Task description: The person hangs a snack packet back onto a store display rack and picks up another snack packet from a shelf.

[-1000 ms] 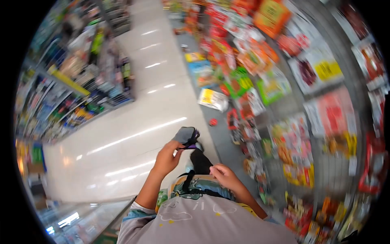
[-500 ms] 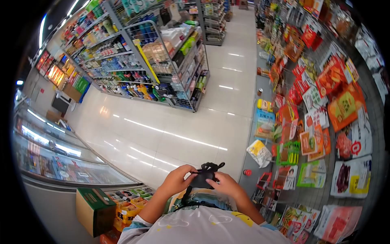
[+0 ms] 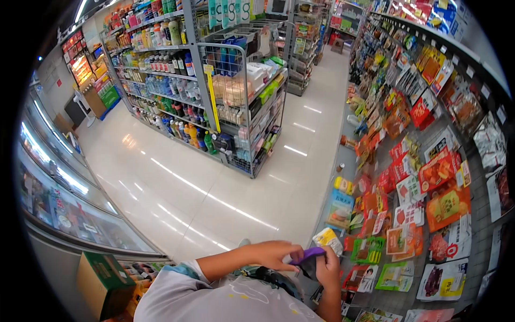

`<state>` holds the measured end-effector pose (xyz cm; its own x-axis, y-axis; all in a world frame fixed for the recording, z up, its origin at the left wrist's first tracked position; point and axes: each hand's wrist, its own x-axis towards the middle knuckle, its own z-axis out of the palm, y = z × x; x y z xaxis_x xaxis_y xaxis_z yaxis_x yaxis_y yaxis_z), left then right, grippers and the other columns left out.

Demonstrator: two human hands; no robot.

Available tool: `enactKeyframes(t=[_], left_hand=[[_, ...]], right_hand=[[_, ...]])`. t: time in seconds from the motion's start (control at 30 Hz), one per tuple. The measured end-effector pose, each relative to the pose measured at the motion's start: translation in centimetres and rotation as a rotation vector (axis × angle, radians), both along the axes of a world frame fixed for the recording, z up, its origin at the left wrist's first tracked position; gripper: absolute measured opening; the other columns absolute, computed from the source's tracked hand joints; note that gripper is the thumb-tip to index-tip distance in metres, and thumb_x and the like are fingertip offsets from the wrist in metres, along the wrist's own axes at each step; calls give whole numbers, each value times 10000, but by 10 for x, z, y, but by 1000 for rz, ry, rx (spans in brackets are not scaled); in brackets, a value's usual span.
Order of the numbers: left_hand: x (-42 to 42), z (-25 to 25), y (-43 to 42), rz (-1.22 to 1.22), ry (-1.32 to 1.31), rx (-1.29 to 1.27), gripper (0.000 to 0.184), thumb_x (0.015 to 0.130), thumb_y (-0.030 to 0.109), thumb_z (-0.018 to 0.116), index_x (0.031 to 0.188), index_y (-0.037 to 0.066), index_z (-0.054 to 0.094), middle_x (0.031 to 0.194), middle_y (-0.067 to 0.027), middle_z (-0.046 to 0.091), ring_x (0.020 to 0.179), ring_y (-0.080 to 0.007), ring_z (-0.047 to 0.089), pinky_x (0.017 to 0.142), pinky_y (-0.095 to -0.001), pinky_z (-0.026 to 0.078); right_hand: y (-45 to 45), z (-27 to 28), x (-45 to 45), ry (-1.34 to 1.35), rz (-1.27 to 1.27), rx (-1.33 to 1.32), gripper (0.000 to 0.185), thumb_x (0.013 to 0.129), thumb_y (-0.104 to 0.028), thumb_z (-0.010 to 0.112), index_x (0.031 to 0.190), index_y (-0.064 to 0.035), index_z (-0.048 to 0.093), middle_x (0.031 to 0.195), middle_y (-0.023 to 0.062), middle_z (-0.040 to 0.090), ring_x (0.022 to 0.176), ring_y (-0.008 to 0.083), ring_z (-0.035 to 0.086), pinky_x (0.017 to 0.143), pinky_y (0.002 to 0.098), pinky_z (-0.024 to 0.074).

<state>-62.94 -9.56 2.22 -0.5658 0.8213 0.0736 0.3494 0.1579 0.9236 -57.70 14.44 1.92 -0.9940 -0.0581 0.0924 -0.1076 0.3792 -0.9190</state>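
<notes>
A small black drawstring pouch [image 3: 309, 262] with a purple inner side showing is between my hands, low in the head view and to the right of centre. My right hand [image 3: 329, 268] grips its right side, with the thumb up along the edge. My left hand [image 3: 281, 254] reaches across from the left, its fingers curled at the pouch's purple edge. A pale bit shows near the left fingertips, too small to name. The pouch's contents, if any, are hidden.
On the right a long shelf rack [image 3: 424, 43] carries packaged food. A wire-sided shelf unit [image 3: 249, 112] with bottles stands ahead. Glass-topped freezers [image 3: 64, 188] line the left, near a green-topped carton [image 3: 110, 273]. The tiled floor [image 3: 214, 214] runs between them.
Both hands have moved right with the pouch, and its purple inner side now shows. The head view has shifted, bringing more of the upper shelves into sight.
</notes>
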Motion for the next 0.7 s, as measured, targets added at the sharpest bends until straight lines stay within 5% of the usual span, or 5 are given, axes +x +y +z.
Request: enactKeyframes(t=[0.23, 0.5, 0.6, 0.67, 0.7], left_hand=[[-46, -42, -56, -120, -51, -124, 352, 947, 306, 708, 1178, 68, 589, 1061, -127, 682, 991, -338, 668, 825, -439, 523], [-105, -37, -135, 32, 61, -213, 333, 909, 252, 683, 1215, 139, 617, 1117, -128, 690, 1035, -368, 668, 833, -468, 531], [-134, -19, -170, 266, 165, -224, 265, 896, 164, 669, 1160, 147, 653, 1072, -99, 715, 998, -338, 688, 825, -447, 546], [-154, -5, -194, 421, 186, -124, 252, 918, 163, 678, 1167, 132, 651, 1053, -97, 715, 986, -332, 692, 830, -426, 552], [-162, 3, -203, 415, 190, -121, 252, 918, 163, 678, 1167, 132, 651, 1053, -97, 715, 986, -332, 692, 830, -426, 552]], right_hand=[[-77, 27, -42, -147, -67, -252, 81, 939, 0, 668, 903, -15, 597, 749, -30, 605, 678, 30, 530, 583, 215, 422], [-140, 72, -92, -329, 147, 60, 137, 869, -52, 750, 854, 3, 625, 673, -19, 565, 658, 41, 494, 576, 244, 416], [-142, 71, -106, -347, 177, 289, 293, 941, -241, 726, 890, 38, 652, 654, 50, 600, 623, 104, 531, 592, 298, 461], [-141, 45, -109, -500, 308, 318, 487, 987, -424, 653, 911, 57, 667, 686, 142, 648, 622, 213, 622, 630, 368, 510], [-171, 83, -122, -759, 434, 535, 602, 1008, -538, 566, 936, 44, 703, 767, 214, 693, 679, 332, 686, 678, 424, 537]])
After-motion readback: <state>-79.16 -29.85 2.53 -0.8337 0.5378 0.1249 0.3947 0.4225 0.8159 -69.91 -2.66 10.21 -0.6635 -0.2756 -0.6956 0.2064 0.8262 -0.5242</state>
